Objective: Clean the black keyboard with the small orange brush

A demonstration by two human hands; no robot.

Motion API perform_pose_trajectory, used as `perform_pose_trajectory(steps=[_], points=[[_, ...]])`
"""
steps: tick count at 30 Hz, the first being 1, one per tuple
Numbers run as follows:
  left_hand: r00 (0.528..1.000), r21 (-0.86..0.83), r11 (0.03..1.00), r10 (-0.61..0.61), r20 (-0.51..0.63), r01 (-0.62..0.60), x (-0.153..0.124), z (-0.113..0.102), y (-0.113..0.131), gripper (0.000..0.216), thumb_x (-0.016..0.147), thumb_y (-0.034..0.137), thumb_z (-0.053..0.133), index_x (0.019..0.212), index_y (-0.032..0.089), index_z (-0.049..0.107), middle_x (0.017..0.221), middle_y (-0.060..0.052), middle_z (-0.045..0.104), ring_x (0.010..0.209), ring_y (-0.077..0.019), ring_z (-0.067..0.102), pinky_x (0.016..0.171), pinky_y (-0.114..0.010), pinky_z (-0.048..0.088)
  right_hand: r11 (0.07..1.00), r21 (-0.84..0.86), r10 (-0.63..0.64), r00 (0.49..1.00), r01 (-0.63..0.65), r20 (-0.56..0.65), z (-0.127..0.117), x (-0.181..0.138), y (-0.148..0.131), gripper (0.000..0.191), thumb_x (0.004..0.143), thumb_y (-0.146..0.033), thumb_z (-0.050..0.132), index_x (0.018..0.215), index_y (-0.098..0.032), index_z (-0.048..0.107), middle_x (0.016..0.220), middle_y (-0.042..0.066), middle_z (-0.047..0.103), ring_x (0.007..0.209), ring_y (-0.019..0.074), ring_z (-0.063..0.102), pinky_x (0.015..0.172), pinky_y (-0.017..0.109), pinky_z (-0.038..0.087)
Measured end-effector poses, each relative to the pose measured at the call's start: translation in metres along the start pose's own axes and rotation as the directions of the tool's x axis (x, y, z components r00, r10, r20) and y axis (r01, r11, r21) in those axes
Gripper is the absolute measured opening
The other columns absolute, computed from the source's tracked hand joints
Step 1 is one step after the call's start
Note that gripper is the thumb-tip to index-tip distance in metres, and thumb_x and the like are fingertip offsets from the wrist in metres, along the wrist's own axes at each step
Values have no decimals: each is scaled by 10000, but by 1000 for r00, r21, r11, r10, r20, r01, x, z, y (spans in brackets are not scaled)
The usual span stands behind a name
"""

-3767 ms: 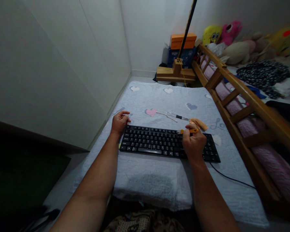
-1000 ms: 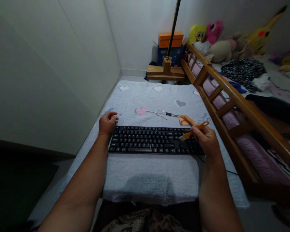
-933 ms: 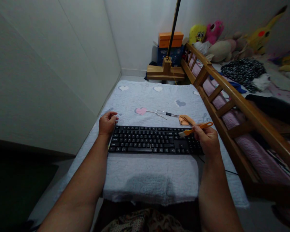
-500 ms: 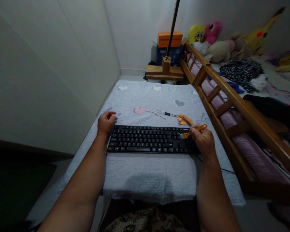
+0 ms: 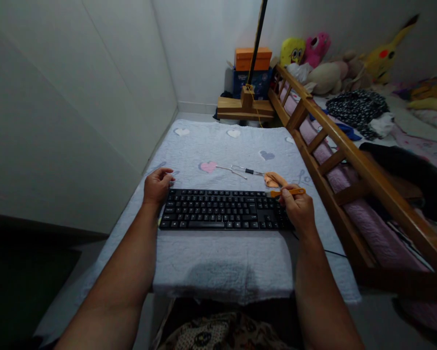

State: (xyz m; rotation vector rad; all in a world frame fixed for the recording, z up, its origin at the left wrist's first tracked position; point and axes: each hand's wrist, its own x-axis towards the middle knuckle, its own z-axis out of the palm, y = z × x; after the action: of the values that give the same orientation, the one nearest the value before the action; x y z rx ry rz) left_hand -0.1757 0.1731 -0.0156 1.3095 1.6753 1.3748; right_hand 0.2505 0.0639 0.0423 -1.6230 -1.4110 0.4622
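Observation:
A black keyboard (image 5: 221, 210) lies across a pale blue blanket (image 5: 218, 257) with heart prints. My left hand (image 5: 157, 183) rests curled on the keyboard's far left corner, gripping its edge. My right hand (image 5: 294, 208) is closed on a small orange-handled brush (image 5: 287, 192), held level over the keyboard's right end with its bristles pointing left. An orange cloth (image 5: 273, 179) lies just behind the brush.
A thin metal tool with a dark grip (image 5: 244, 170) lies on the blanket behind the keyboard. A wooden bed rail (image 5: 349, 150) runs along the right. A wooden stand with a pole (image 5: 246, 103) and boxes sit at the far end. The white wall is close on the left.
My right hand has drawn the brush back left and levelled it over the keyboard's right end. The left hand has stayed on the left corner. The view has shifted a little.

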Motion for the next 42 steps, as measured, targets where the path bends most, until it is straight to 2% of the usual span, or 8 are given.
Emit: perform_pose_trajectory(steps=[6,12,15,19,25,36,39,42], points=[[1000,1,1000,3,16,-3,-1,-1,-1,303,705,345,644,946,178,722,735,-43,694,613,-162,601,614,-282,492,999,-48,-13,995,18,99,-10,-3,-2,268,931,-438,537,734,-273,615,602,13,665,575,209,595,659,359,492],[1000,32,999,12,23,-13,-1,-1,-4,284,733,351,632,951,187,711,769,-67,711,631,-182,611,630,-297,490,999,4,51,975,-53,215,-21,-2,0,225,898,-401,549,733,-266,621,515,-19,563,509,190,527,559,328,426],[999,49,999,23,27,-24,0,-2,-7,286,736,353,631,956,191,718,778,-73,719,648,-192,624,640,-303,492,997,36,56,981,-64,185,-21,0,-3,232,914,-423,555,759,-265,623,548,-10,597,529,192,547,571,328,438],[999,63,997,40,25,-41,1,-2,-10,296,733,347,634,965,190,727,798,-82,737,670,-195,634,654,-300,496,1000,5,-11,995,11,101,-14,6,-8,290,970,-473,540,799,-260,637,619,4,648,599,206,607,650,345,481],[999,66,997,33,26,-35,3,-2,-11,300,736,376,644,957,189,720,811,-91,743,656,-192,628,643,-300,500,994,-99,-32,994,43,103,-4,7,-6,319,983,-507,517,841,-264,666,664,17,697,645,223,652,699,358,496],[1000,13,1000,1,8,-1,5,1,-9,316,702,362,640,943,179,731,731,-31,696,618,-156,607,609,-267,490,996,5,80,944,-86,319,-37,-17,-10,332,948,-521,580,794,-241,668,592,9,648,547,195,596,563,325,463],[1000,15,1000,1,1,-1,5,2,-9,313,702,352,631,943,181,736,740,-26,697,631,-158,621,606,-263,496,998,-1,55,965,-56,256,-30,-15,-14,348,963,-534,587,828,-233,701,627,24,670,588,206,625,599,335,488],[1000,8,1000,1,-9,-1,4,3,-9,310,702,339,619,943,180,732,749,-25,698,624,-152,617,606,-262,501,1000,-21,-4,990,7,144,-10,-11,-14,352,976,-538,583,873,-237,733,678,43,707,642,231,665,673,365,520]])
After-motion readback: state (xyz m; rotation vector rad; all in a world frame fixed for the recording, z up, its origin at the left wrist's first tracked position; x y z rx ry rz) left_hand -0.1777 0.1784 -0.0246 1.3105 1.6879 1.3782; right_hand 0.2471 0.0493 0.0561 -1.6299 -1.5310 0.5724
